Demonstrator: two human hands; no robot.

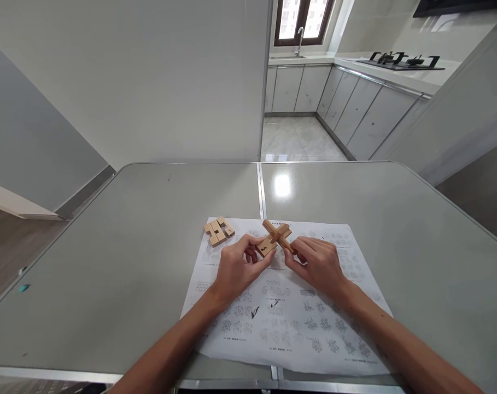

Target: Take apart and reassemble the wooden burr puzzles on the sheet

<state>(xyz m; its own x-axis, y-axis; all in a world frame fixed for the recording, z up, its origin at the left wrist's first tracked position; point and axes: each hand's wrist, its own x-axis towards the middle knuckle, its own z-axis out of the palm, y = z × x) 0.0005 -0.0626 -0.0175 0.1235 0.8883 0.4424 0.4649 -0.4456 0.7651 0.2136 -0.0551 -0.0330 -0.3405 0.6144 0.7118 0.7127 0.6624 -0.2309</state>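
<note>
Between my two hands is a wooden burr puzzle (276, 234), its notched sticks crossing one another. A dark mark shows on the flat face of the piece at its lower left. My left hand (240, 264) pinches that marked end between thumb and fingers. With thumb and fingertips, my right hand (317, 262) grips the lower right end of a crossing stick. Just beyond my left hand, several more wooden puzzle pieces (218, 232) lie side by side at the paper's upper left corner. Beneath both hands spreads a printed paper sheet (289, 345) with line drawings and two black tick marks.
The grey folding table (109, 284) has a metal seam (261, 191) down its middle. A small teal object (24, 288) lies near its left edge. Past the table, a white partition (182, 82) stands beside a kitchen with a stove (399, 61) and a faucet (300, 39).
</note>
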